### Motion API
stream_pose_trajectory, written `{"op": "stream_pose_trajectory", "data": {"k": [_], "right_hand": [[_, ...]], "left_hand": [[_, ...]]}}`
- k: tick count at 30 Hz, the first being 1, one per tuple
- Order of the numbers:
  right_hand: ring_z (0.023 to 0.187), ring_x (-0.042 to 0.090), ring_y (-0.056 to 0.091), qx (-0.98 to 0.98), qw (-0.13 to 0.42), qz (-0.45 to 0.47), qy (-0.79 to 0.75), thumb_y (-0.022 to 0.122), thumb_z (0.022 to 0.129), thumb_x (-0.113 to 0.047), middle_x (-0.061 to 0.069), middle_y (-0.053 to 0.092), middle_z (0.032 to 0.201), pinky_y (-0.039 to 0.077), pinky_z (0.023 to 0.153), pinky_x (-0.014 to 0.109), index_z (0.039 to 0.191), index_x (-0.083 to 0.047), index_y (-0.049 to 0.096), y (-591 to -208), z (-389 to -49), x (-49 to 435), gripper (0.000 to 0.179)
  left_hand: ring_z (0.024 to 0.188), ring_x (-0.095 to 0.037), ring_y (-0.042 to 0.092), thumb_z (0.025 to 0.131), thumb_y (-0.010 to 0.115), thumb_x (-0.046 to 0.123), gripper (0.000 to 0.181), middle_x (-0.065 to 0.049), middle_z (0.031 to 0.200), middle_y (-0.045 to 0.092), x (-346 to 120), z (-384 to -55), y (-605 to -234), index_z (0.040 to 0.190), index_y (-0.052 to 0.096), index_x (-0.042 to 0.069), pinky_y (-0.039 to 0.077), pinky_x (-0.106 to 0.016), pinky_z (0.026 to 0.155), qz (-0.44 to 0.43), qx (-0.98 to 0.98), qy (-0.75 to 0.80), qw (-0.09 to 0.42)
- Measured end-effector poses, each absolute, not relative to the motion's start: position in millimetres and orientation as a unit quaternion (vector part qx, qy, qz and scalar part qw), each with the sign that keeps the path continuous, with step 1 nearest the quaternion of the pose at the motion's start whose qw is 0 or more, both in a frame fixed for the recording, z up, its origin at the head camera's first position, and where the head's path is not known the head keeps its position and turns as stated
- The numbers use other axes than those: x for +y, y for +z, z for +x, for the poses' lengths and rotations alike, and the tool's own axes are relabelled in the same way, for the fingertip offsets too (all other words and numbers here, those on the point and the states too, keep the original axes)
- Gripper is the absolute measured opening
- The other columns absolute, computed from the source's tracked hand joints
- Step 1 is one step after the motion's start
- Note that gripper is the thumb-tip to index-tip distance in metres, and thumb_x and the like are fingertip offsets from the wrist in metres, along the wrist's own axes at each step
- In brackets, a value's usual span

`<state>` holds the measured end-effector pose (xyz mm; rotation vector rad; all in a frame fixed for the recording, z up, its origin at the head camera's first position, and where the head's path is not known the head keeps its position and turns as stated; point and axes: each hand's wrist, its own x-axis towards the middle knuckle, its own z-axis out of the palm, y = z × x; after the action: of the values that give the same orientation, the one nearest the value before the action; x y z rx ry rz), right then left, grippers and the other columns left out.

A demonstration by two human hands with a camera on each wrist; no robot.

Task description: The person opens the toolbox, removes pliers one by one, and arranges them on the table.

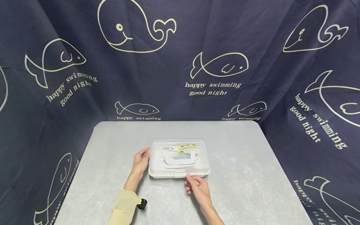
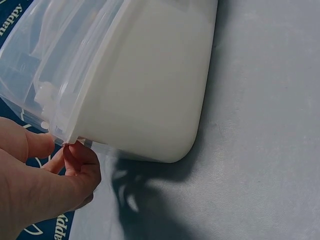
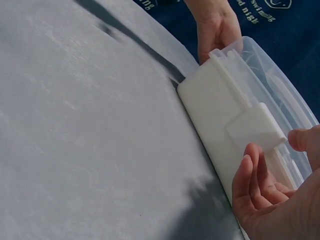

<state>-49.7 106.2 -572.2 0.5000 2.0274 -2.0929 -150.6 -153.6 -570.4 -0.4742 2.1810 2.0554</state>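
A plastic storage box [image 1: 180,172] with a clear lid [image 1: 158,145] and a white base [image 2: 150,75] sits on the table. Through the lid shows a pair of pliers [image 1: 187,147] with yellow and black handles. A white carrying handle [image 1: 180,161] lies flat on top. At the box's left side, my left hand [image 1: 141,159] pinches the rim between thumb and fingers. My right hand [image 1: 199,189] is at the front latch [image 3: 255,127], its thumb by the latch's end and its other fingers loosely bent below. Whether the fingertips touch the latch is hard to tell.
The grey table [image 1: 239,156] extends around the box on all sides. A small black object [image 1: 142,204] with a yellow-green part is beside the left sleeve [image 1: 123,206]. Dark blue curtains [image 1: 180,62] with fish and whale prints hang behind and at both sides.
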Motion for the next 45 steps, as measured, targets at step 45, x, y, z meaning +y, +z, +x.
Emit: {"op": "stream_pose_trajectory", "data": {"k": [45], "right_hand": [[0.087,0.01,0.07,0.621,0.194,0.101,-0.752,0.06,0.103,-0.018,0.019,0.074,0.109,0.058,0.081,0.021,0.124,0.018,0.06,-574,-57,112,0.041]], "left_hand": [[0.122,-0.03,0.056,0.11,0.05,0.019,0.041,-0.023,0.139,0.057,-153,-150,-571,0.145,0.053,-0.002,0.05,-0.022,0.088,-0.155,0.72,0.674,0.056]]}}
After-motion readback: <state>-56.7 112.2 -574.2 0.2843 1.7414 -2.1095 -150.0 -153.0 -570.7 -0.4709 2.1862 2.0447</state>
